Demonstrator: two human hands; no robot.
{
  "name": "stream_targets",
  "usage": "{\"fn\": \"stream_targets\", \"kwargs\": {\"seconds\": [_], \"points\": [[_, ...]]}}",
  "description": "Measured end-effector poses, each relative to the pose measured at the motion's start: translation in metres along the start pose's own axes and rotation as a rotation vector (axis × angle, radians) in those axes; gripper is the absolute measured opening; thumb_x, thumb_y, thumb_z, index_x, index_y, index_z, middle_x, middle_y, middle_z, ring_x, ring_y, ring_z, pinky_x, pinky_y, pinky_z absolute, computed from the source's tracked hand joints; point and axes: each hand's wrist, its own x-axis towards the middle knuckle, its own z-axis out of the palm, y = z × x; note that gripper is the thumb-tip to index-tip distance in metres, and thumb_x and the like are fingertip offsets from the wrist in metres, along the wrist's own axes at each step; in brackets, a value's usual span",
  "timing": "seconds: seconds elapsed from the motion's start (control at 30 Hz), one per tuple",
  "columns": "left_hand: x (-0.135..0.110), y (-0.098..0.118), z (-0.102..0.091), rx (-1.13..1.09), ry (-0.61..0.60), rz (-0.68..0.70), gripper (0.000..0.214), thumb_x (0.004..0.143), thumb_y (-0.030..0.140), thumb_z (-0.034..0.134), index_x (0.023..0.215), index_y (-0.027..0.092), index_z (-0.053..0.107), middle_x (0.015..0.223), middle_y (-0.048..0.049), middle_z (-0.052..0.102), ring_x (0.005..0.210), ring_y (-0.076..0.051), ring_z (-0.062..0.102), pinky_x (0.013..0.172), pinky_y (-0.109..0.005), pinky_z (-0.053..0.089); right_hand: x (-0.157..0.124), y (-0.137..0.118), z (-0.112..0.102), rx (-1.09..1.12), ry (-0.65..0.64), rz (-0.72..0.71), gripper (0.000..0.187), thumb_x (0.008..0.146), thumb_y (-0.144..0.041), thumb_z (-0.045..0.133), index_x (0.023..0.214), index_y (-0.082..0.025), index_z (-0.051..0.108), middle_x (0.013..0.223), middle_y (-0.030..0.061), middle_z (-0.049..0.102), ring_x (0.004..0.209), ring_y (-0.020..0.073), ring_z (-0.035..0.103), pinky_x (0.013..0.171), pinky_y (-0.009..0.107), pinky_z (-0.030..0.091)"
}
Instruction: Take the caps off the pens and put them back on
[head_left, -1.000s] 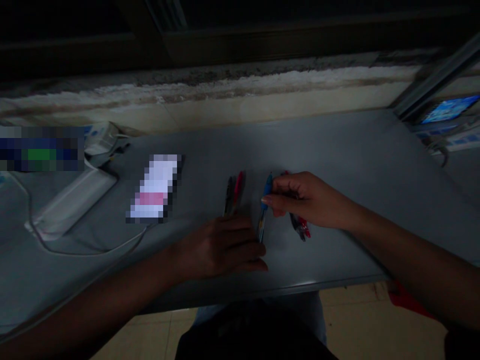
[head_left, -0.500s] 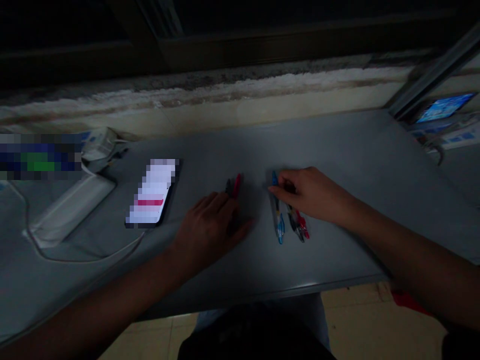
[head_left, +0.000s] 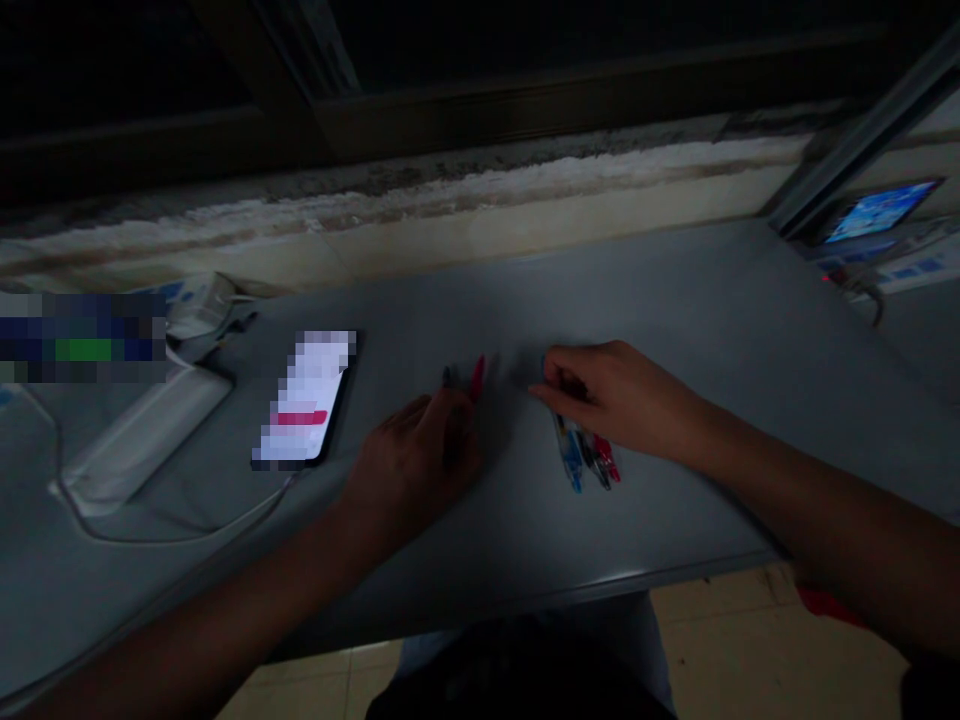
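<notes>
My left hand (head_left: 416,455) is at the middle of the grey table, its thumb and forefinger closed in a pinch. A red pen (head_left: 478,376) sticks out beyond those fingertips, and the end of a dark pen (head_left: 448,377) shows beside it. The hand hides the rest of both. To the right, my right hand (head_left: 604,385) is curled with its fingers on the upper part of a blue pen (head_left: 574,467). Alongside that pen lie a black pen (head_left: 598,467) and another red pen (head_left: 610,462), their upper ends covered by the hand.
A lit phone (head_left: 304,400) lies left of my left hand, with a white cable (head_left: 187,540) near it. Further left are a white power strip (head_left: 150,430) and a white adapter (head_left: 201,303). A lit screen (head_left: 881,212) stands at the far right.
My left thumb has closed against the forefinger at the red pen. My right hand has shifted the blue pen's lower end rightward, closer to the black and red pens.
</notes>
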Motion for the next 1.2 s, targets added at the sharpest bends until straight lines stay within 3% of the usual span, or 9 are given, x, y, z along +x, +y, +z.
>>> {"fn": "stream_targets", "kwargs": {"seconds": [0.1,0.2,0.4,0.5,0.63,0.8,0.9,1.1,1.2], "points": [[0.001,0.006,-0.004,-0.126,0.050,0.034,0.017,0.105,0.011,0.062,0.118,0.021,0.062,0.089,0.0009,0.074,0.070,-0.013,0.070,0.065,-0.023,0.057,-0.003,-0.006,-0.002,0.069,0.004,-0.092,0.044,0.115,-0.055,0.059,0.087,-0.021,0.061,0.069,-0.0002,0.064,0.062,0.0130,0.056,0.069,0.031,0.036],[0.001,0.013,-0.008,-0.270,0.047,0.130,0.015,0.110,0.010,0.060,0.120,0.021,0.063,0.092,0.0007,0.072,0.074,-0.013,0.070,0.068,-0.022,0.058,-0.005,-0.015,-0.003,0.203,-0.071,-0.128,0.055,0.113,-0.069,0.061,0.087,-0.020,0.064,0.070,-0.0003,0.064,0.062,0.0120,0.058,0.066,0.029,0.037],[-0.002,0.019,-0.006,-0.482,-0.064,0.331,0.008,0.121,0.018,0.057,0.127,0.023,0.060,0.103,-0.0044,0.080,0.090,-0.018,0.078,0.080,-0.029,0.066,-0.007,-0.025,0.001,0.617,-0.287,-0.124,0.067,0.105,-0.080,0.067,0.074,-0.022,0.052,0.061,-0.0079,0.038,0.055,0.0084,0.035,0.051,0.024,0.027],[-0.002,0.018,-0.005,-0.437,-0.037,0.284,0.007,0.124,0.024,0.054,0.127,0.022,0.060,0.102,-0.0055,0.080,0.088,-0.018,0.080,0.077,-0.029,0.066,-0.006,-0.026,0.003,0.661,-0.244,-0.112,0.073,0.108,-0.080,0.063,0.067,-0.024,0.043,0.058,-0.0080,0.032,0.053,0.0073,0.031,0.049,0.024,0.025],[0.000,0.016,-0.007,-0.313,0.056,0.262,0.020,0.119,0.038,0.070,0.126,0.021,0.063,0.091,-0.0011,0.076,0.073,-0.016,0.073,0.066,-0.027,0.061,-0.006,-0.026,0.003,0.697,-0.127,0.006,0.078,0.105,-0.083,0.064,0.062,-0.025,0.037,0.054,-0.0082,0.028,0.048,0.0060,0.025,0.044,0.026,0.018],[0.000,0.016,-0.008,-0.129,0.162,0.307,0.017,0.114,0.014,0.073,0.130,0.017,0.069,0.090,-0.0008,0.079,0.072,-0.014,0.074,0.070,-0.026,0.063,-0.007,-0.026,0.005,0.756,-0.077,0.104,0.082,0.102,-0.086,0.064,0.056,-0.024,0.040,0.047,-0.0066,0.034,0.043,0.0051,0.030,0.043,0.025,0.025],[-0.002,0.017,-0.008,-0.115,0.134,0.273,0.016,0.118,0.015,0.067,0.134,0.016,0.069,0.095,-0.0028,0.083,0.079,-0.015,0.080,0.077,-0.026,0.067,-0.008,-0.023,0.006,0.776,-0.123,0.133,0.081,0.102,-0.089,0.062,0.056,-0.024,0.043,0.046,-0.0060,0.038,0.041,0.0058,0.033,0.043,0.025,0.030],[-0.003,0.018,-0.008,-0.259,-0.020,0.196,0.021,0.125,0.024,0.047,0.122,0.021,0.068,0.090,-0.0008,0.080,0.072,-0.015,0.079,0.069,-0.023,0.066,-0.009,-0.016,-0.001,0.708,-0.217,-0.079,0.071,0.108,-0.074,0.067,0.064,-0.025,0.041,0.053,-0.0091,0.029,0.046,0.0055,0.027,0.044,0.024,0.021],[-0.004,0.013,-0.007,-0.323,-0.085,0.137,0.026,0.125,0.028,0.046,0.121,0.021,0.071,0.095,-0.0035,0.082,0.079,-0.016,0.081,0.074,-0.025,0.067,-0.007,-0.014,-0.007,0.679,-0.241,-0.176,0.059,0.108,-0.062,0.074,0.072,-0.022,0.048,0.060,-0.0086,0.037,0.053,0.0064,0.034,0.048,0.022,0.027]]}}
